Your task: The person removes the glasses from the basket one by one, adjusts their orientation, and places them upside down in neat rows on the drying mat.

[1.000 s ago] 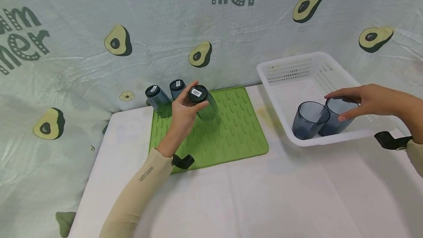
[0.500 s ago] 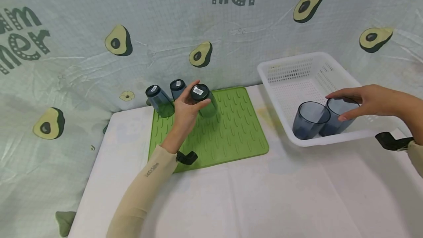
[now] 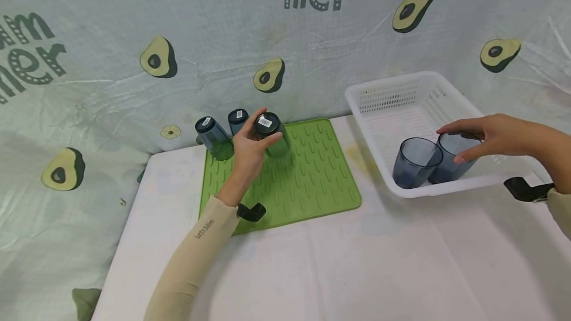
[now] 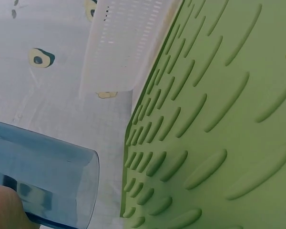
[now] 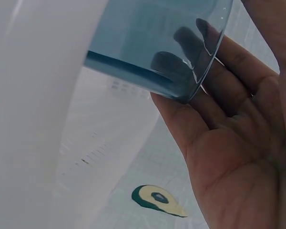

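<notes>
Left grip [image 3: 248, 155], just right of two inverted translucent tumblers [image 3: 215, 138], curls part-open round a third tumbler [image 3: 283, 147], smooth and inverted, over the ridged green mat [image 3: 321, 177]; in the perforated white basket [image 3: 392, 124], an upright tumbler [image 3: 414, 166] neighbours the rightmost tumbler [image 3: 449, 163], its rim grasped by the right grip [image 3: 497, 135], thumb and fingers wide apart.

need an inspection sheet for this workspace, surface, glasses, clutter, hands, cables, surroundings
Surface: white table with a green mat.
Glasses: three bases up at the mat; two rims up in the white basket.
Clutter: nothing seen.
Hands: left hand grips the nearest base-up glass; right hand holds the basket's right-hand glass near its rim.
Cables: nothing seen.
Surroundings: pale avocado-print cloth behind the table.
</notes>
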Action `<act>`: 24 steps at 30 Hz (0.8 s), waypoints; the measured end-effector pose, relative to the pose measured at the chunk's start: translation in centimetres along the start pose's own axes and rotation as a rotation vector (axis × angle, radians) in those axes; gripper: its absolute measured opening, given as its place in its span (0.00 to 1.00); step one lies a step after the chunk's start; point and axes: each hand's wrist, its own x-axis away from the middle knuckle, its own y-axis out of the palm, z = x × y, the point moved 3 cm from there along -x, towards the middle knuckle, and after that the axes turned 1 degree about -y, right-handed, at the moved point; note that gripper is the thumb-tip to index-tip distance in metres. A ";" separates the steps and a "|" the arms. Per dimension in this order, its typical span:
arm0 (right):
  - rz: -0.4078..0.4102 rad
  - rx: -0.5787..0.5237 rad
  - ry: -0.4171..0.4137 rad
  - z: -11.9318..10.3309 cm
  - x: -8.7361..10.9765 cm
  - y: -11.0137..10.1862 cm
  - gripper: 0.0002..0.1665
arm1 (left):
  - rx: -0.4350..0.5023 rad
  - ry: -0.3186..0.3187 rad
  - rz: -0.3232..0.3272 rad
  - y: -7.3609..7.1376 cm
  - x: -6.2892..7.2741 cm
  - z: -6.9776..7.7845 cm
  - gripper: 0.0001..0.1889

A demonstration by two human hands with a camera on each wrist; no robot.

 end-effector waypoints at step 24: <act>-0.014 0.006 -0.018 1.5 -2.4 -0.6 0.46 | -0.048 -0.012 0.103 -0.1 -2.7 -1.9 0.35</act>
